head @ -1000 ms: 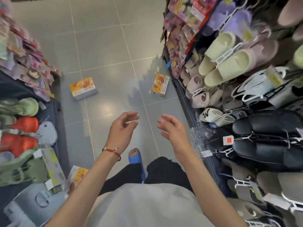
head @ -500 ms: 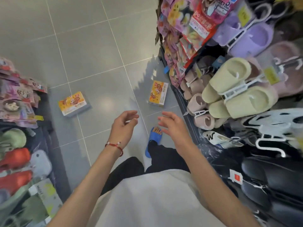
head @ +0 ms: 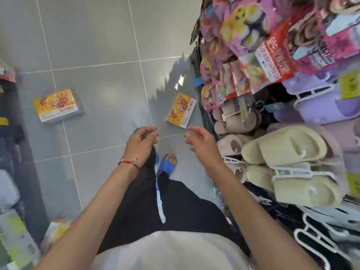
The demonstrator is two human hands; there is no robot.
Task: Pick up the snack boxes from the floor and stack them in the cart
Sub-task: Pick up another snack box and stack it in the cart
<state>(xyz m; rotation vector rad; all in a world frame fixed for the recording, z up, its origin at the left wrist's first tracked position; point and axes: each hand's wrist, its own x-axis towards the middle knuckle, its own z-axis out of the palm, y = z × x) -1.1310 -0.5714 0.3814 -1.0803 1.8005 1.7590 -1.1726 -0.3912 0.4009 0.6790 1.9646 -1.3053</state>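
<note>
Beside shelf base [head: 205,117]: right snack box [head: 181,111]; left snack box [head: 56,105] on open floor [head: 101,55].

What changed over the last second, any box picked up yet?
The person walked forward, so the left box and right box now sit closer; the right box lies just beyond the right hand. Nothing taken or let go. Both the left hand and right hand stay raised, empty; boxes unmoved on the floor.

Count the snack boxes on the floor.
2. The left box lies beside the left shelf; the right box lies beside the slipper rack. A blurred yellow shape, bottom left, may be a third.
</note>
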